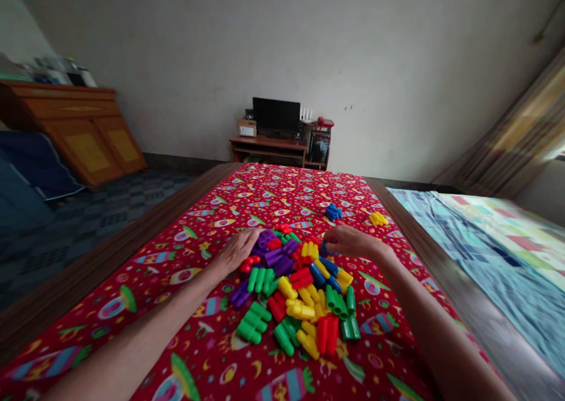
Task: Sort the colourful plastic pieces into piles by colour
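A loose pile of plastic tube-shaped building blocks in green, yellow, red, blue and purple lies between my hands. At its far left edge my left hand [239,249] has its fingers closed against a purple building block [265,238]; the fingertips are partly hidden. My right hand [346,240] is at the pile's far right side, its fingers bent down and pinched on a blue building block [324,249], which they mostly cover. Nearest to me are a green block [255,322], a red block [327,334] and a yellow block [308,343].
Beyond my right hand, blue blocks [333,211] and yellow blocks [378,218] sit apart from the pile. A red patterned cloth [176,307] covers the table. A bed [498,242] stands to the right, a wooden cabinet [88,130] at left, and a desk with a monitor [276,114] ahead.
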`<action>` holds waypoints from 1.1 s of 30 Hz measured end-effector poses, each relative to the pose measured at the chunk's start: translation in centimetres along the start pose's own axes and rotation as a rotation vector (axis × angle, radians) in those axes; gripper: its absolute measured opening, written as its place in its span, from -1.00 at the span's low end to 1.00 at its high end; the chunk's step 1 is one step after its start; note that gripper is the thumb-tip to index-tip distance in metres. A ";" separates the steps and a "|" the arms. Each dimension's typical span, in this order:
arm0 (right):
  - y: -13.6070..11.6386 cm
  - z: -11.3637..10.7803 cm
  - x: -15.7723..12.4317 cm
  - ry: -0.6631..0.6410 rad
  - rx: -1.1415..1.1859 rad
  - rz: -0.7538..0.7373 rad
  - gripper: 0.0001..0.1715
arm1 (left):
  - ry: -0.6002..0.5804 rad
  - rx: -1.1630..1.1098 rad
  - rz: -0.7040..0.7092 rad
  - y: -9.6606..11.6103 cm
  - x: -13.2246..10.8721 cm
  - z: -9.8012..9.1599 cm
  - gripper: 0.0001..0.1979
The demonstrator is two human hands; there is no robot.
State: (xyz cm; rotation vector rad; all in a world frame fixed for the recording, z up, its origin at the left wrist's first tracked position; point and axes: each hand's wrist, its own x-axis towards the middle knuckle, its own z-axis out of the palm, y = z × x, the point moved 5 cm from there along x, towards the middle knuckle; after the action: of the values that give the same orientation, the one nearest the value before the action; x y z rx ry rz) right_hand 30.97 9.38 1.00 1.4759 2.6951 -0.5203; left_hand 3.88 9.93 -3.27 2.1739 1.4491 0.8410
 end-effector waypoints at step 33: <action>6.7 -1.0 -0.3 0.623 -0.203 0.561 -0.74 | 0.000 0.039 -0.011 -0.5 0.2 0.2 -0.32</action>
State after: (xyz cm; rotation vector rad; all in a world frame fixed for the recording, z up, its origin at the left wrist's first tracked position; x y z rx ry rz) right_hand 36.77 12.78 0.15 2.5026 2.3714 0.2792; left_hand 3.72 10.35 -3.64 2.1923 1.4885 0.8159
